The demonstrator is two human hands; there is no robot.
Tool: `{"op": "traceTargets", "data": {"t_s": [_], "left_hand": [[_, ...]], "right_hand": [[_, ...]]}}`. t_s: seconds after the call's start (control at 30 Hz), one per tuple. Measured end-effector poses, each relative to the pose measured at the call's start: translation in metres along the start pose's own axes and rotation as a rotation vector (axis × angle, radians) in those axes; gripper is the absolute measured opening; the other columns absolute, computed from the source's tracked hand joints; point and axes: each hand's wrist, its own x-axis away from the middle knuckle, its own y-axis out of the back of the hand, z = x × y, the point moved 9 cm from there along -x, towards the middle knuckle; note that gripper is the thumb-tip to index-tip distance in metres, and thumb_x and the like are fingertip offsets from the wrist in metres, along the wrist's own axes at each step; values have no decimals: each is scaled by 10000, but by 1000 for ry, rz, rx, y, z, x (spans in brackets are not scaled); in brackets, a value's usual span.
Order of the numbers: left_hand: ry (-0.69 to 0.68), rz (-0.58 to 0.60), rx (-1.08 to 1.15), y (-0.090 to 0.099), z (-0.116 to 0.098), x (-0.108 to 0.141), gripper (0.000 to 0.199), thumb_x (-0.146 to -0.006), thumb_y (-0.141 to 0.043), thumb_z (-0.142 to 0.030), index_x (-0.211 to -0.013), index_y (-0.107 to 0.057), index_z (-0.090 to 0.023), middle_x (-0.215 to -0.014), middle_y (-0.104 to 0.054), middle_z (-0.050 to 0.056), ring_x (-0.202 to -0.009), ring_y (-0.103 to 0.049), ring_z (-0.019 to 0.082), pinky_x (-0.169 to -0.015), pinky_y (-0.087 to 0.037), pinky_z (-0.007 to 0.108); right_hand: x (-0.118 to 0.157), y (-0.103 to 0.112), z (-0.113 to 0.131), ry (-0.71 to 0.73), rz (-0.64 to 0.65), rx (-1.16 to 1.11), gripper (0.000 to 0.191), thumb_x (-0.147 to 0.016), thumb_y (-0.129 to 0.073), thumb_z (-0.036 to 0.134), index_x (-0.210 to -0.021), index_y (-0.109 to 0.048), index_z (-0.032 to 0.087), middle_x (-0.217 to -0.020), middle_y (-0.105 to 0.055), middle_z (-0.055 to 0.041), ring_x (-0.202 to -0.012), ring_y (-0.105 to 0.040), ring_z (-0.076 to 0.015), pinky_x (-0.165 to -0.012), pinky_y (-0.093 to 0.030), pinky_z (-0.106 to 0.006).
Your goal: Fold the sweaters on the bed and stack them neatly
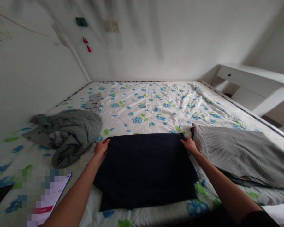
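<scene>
A dark navy cloth, folded into a rough rectangle, lies on the flowered bed sheet right in front of me. My left hand pinches its far left corner, fingers closed on the fabric. At the far right corner my right hand grips the same cloth between thumb and fingers. The far edge runs fairly straight between both hands, while the near edge shows uneven layers.
A crumpled grey-green garment lies at the left, beside a printed grey piece. Folded grey ribbed fabric is at the right. A phone rests near my left forearm. White furniture stands beyond the bed's right edge.
</scene>
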Motion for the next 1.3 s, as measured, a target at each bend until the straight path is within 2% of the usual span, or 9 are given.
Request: {"op": "traceTargets", "data": {"t_s": [0.1, 0.2, 0.33, 0.5, 0.63, 0.83, 1.0, 1.13, 1.3], "left_hand": [[-123, -100, -225, 8, -34, 17, 358, -1006, -689, -347, -1301, -762, -157, -1255, -834, 193, -1215, -764, 358, -1042, -603, 451], [-504, -103, -281, -16, -97, 68, 500, -1072, -554, -285, -1523, -683, -113, -1526, -741, 238, -1411, -695, 358, -1209, -537, 480], [-962, 138, -305, -97, -151, 168, 557, -1131, -462, -284, -1650, -644, -193, -1709, -655, 151, -1594, -581, 315, -1360, -419, 505], [-1033, 318, -440, -154, -134, 209, 616, -1126, -451, -268, -1722, -597, -205, -1817, -541, 129, -1725, -437, 307, -1415, -354, 542], [-928, 265, -510, -132, -111, 170, 651, -1153, -480, -469, -1758, -563, -246, -1874, -446, 120, -1753, -379, 370, -1437, -284, 596], [-638, 217, -574, -90, -73, 90, 744, -1153, -426, -604, -1780, -526, -215, -1864, -454, 154, -1744, -386, 385, -1439, -235, 631], [-497, 277, -536, -60, -36, 59, 696, -1178, -325, -509, -1800, -484, -241, -1919, -338, 115, -1795, -273, 365, -1411, -281, 687], [-437, 109, -480, -22, -28, 78, 709, -1166, -345, -448, -1799, -470, -155, -1898, -364, 188, -1751, -352, 438, -1386, -295, 737], [-690, -58, -311, -19, -61, 183, 666, -1162, -366, -363, -1789, -502, -184, -1867, -448, 157, -1752, -383, 355, -1436, -297, 590]], "right_hand": [[10, 13, 16, 68, -165, 59, 594, -964, -699, 360, -1473, -693, 54, -1311, -785, -256, -1263, -756, -405, -1129, -578, -500], [36, 12, 66, 285, -301, 102, 770, -995, -634, 349, -1685, -494, 36, -1637, -614, -294, -1534, -591, -411, -1305, -461, -548], [90, -55, 163, 534, -158, 136, 729, -1082, -508, 310, -1761, -434, 54, -1820, -468, -237, -1722, -395, -380, -1409, -341, -578], [143, -146, 244, 723, 152, 173, 685, -1118, -398, 214, -1800, -458, 194, -1861, -449, -93, -1780, -300, -331, -1461, -203, -630], [124, -135, 218, 721, 186, 207, 649, -1168, -488, 450, -1796, -475, 287, -1891, -399, -36, -1790, -254, -347, -1467, -88, -656], [50, -71, 101, 405, 132, 397, 731, -1186, -370, 608, -1857, -344, 319, -1932, -297, -37, -1815, -183, -326, -1469, -62, -628], [23, -35, 33, 178, 158, 404, 771, -1186, -318, 574, -1887, -241, 260, -1961, -174, -57, -1826, -116, -366, -1451, -122, -687], [33, -22, 50, 235, 100, 355, 763, -1173, -385, 470, -1858, -305, 145, -1939, -221, -168, -1813, -168, -387, -1422, -173, -730], [126, -55, 131, 455, -69, 223, 698, -1140, -422, 296, -1817, -400, 127, -1907, -305, -196, -1800, -254, -327, -1447, -193, -633]]}}
